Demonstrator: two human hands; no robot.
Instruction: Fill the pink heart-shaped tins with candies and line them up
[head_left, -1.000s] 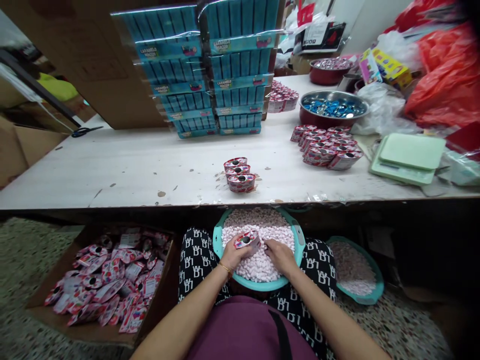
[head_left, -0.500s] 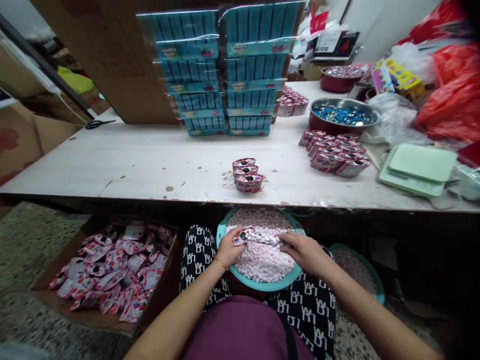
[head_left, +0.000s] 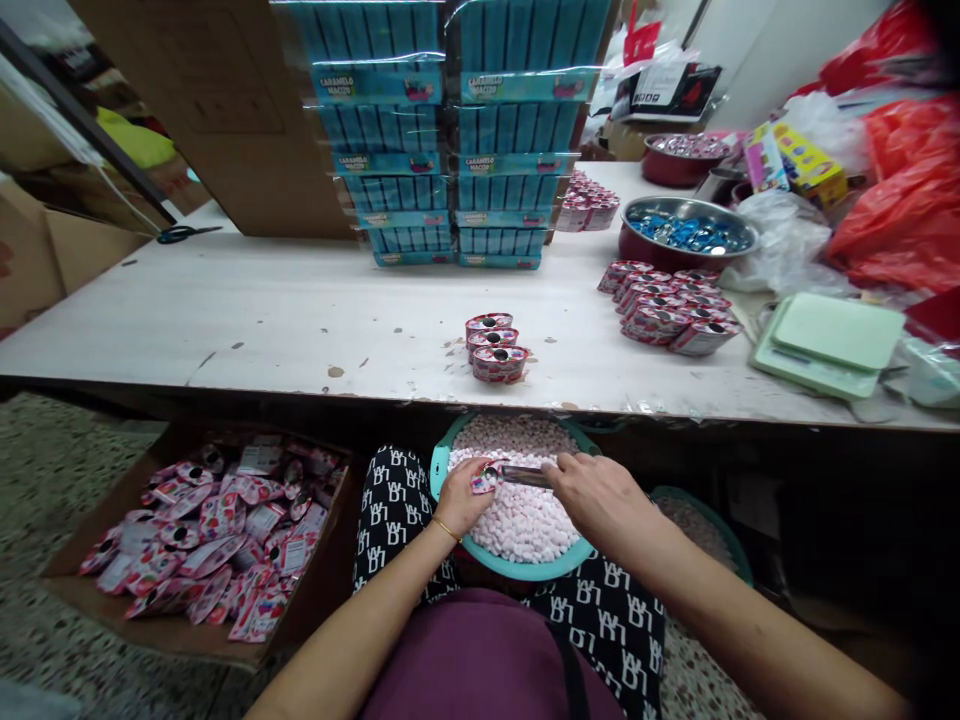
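Observation:
My left hand (head_left: 461, 497) grips a small pink-and-red printed pouch (head_left: 485, 478) with a round opening. My right hand (head_left: 592, 492) is closed around a narrow metal scoop (head_left: 527, 476), its tip at the pouch's opening. Whether the tip is inside I cannot tell. Both hands are above a turquoise basin (head_left: 525, 572) of small whitish-pink candies (head_left: 529, 525), resting at my lap. Ahead on the table, three pouches (head_left: 499, 363) stand upright in a short row.
A cardboard box (head_left: 82, 600) of pouches (head_left: 217, 535) sits at lower left. On the white table (head_left: 337, 320) are more standing pouches (head_left: 671, 305), a bowl of blue pieces (head_left: 686, 232), a green scale (head_left: 829, 340), scissors (head_left: 184, 233) and stacked turquoise packs (head_left: 450, 150). Another basin (head_left: 712, 530) is at right.
The scoop showed heaped white candies before; now its bare metal shows and its tip meets the pouch opening. My right hand has turned and moved slightly left. The left hand barely moved.

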